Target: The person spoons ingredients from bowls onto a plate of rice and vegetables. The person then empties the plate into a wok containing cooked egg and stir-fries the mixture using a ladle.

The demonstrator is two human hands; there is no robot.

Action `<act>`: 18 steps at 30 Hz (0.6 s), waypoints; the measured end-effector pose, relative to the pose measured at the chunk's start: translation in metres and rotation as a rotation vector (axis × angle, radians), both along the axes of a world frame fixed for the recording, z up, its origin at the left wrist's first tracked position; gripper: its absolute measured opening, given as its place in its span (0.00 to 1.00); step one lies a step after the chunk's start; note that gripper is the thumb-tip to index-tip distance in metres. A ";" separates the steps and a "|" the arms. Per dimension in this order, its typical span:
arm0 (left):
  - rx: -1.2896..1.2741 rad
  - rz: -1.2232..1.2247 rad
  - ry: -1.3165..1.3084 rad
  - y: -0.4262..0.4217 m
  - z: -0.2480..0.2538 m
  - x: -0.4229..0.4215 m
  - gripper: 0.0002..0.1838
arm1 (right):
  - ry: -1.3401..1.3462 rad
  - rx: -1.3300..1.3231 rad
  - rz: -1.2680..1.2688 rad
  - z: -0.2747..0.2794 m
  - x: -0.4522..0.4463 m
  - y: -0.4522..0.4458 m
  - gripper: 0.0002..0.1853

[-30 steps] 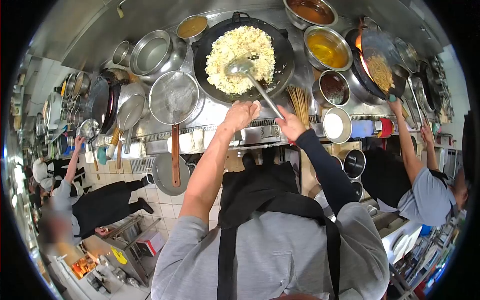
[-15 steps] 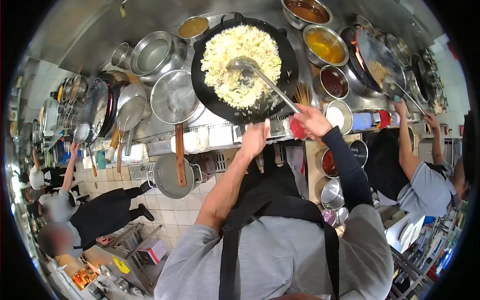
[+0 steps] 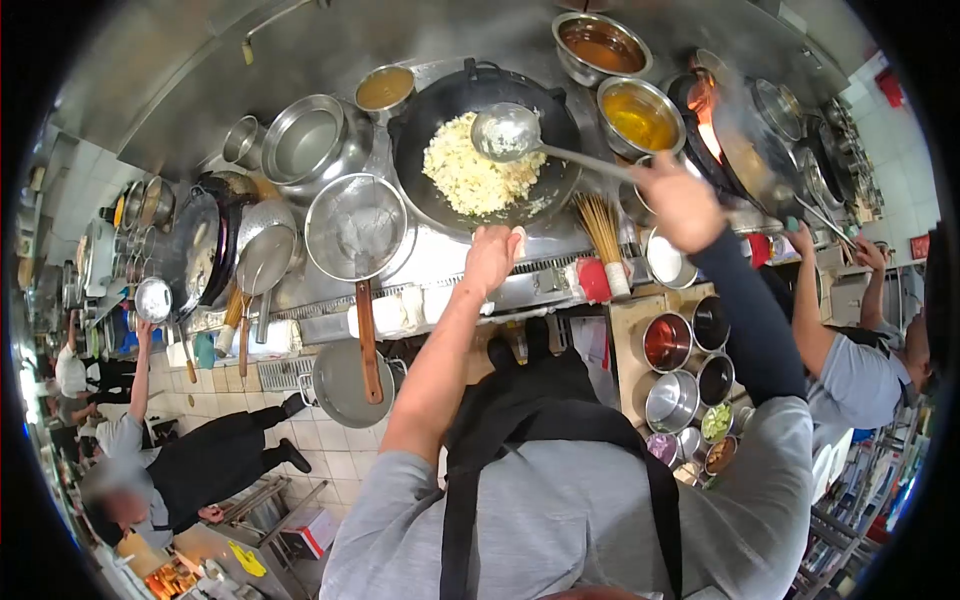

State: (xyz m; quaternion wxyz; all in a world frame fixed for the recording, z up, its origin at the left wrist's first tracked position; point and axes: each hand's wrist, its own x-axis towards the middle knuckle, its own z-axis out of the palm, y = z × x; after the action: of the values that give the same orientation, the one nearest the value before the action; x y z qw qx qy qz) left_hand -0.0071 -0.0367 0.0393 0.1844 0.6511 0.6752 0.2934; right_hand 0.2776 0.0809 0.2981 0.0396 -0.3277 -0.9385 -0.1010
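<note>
A black wok [image 3: 555, 110] sits on the stove in front of me, with a heap of pale yellow, grainy food like egg fried rice [image 3: 470, 175] in it. My right hand [image 3: 682, 203], slightly blurred, is closed round the handle of a steel ladle [image 3: 590, 162]. The ladle's bowl is over the upper right of the rice, with some grains in it. At the wok's near rim, my left hand [image 3: 490, 260] is closed, fingers curled over the edge. A bit of white cloth-like material [image 3: 519, 243] shows beside its fingers.
A wooden-handled strainer [image 3: 355, 225] lies left of the wok. Bowls of orange liquid [image 3: 640, 115] and brown liquid [image 3: 603, 48] stand at the right, above a bamboo brush [image 3: 600, 225]. Flame [image 3: 706, 115] rises at a neighbouring wok, where a co-worker [image 3: 850, 350] works.
My right hand has lifted the ladle up and to the right, out of the rice. The rice has gathered into a smaller heap. My left hand has shifted slightly left and up.
</note>
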 end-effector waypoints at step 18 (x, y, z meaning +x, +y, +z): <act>-0.785 0.019 -0.160 -0.248 0.015 -0.026 0.29 | 0.956 -1.084 -0.508 -0.195 -0.025 -0.069 0.17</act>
State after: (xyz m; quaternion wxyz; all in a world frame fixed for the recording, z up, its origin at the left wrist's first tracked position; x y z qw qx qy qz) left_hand -0.0332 -0.2847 0.0541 0.4685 0.5001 0.7254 0.0648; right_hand 0.2529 0.0122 0.1028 0.2505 -0.5148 -0.6336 0.5204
